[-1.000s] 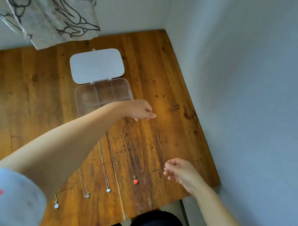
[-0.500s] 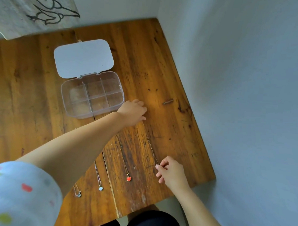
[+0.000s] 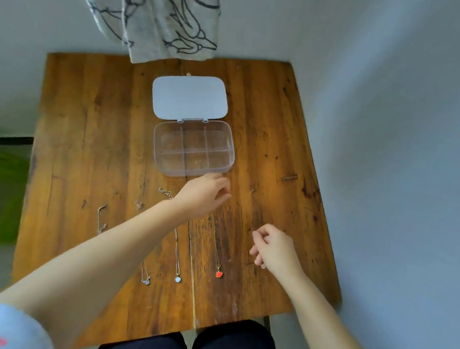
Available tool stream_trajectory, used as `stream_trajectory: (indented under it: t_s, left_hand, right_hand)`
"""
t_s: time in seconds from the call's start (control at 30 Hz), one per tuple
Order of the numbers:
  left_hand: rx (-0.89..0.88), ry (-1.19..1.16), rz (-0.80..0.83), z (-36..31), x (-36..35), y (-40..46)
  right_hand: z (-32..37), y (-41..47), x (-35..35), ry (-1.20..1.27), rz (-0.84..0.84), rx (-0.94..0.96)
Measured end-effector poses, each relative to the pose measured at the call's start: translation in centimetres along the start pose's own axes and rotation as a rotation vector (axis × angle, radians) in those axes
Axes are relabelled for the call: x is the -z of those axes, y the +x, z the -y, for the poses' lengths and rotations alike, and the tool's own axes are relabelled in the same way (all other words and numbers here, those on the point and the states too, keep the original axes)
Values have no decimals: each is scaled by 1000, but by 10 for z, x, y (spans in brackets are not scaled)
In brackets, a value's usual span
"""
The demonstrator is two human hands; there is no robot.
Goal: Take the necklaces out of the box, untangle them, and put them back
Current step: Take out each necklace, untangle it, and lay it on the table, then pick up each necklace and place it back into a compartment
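Necklaces, near edge: four chains lie stretched out side by side on the wooden table [image 3: 93,142], their pendants toward the person: a red pendant necklace [image 3: 218,274], a white pendant necklace [image 3: 177,279], a silver charm necklace [image 3: 145,281] and, at the left, a plain chain [image 3: 100,218]. The left forearm hides part of the middle ones.
Right hand: the right hand [image 3: 275,249] is over the table at the near right, with the fingers curled together. A very fine chain may lie there, but I cannot tell if the fingers pinch it.
Left hand: the left hand [image 3: 205,191] reaches across the chains to just in front of the box, with the fingers bent and the tips close together. I cannot tell if they hold anything.
Risk, forearm: in my judgement the left arm is low over the laid chains, so a sideways move could drag them together and tangle them again.
Risk, thin chain: a chain this fine could slip from the fingertips or catch in a crack of the wood.
Box: the clear box [image 3: 194,147] stands in the middle, farther away, with six compartments, all appearing empty.
Lid: the lid [image 3: 190,97] lies open flat behind the box, on its hinge.
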State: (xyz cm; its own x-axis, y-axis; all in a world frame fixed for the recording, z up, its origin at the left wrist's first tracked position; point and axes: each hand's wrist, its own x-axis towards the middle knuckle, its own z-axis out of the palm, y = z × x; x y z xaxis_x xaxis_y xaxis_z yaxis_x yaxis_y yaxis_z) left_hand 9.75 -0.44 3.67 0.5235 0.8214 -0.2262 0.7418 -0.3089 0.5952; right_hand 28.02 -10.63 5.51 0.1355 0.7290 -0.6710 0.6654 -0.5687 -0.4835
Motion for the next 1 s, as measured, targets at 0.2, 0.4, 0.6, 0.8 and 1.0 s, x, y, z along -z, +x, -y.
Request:
stream_trajectory:
  t_s: [0.2, 0.4, 0.6, 0.8, 1.0]
  left_hand:
    - [557, -194, -327, 73, -1, -147]
    - [984, -264, -420, 92, -34, -250]
    - [986, -95, -319, 68, -62, -257]
    - [856, 48, -223, 74, -68, -254]
    - [772, 37, -231, 85, -51, -251]
  right_hand:
    - [85, 11, -51, -180, 145, 229]
    - [157, 21, -140, -557, 330, 584]
    - [188, 23, -206, -888, 453, 882]
    - [196, 23, -229, -1254, 326, 1046]
    - [191, 21, -212, -994, 390, 862]
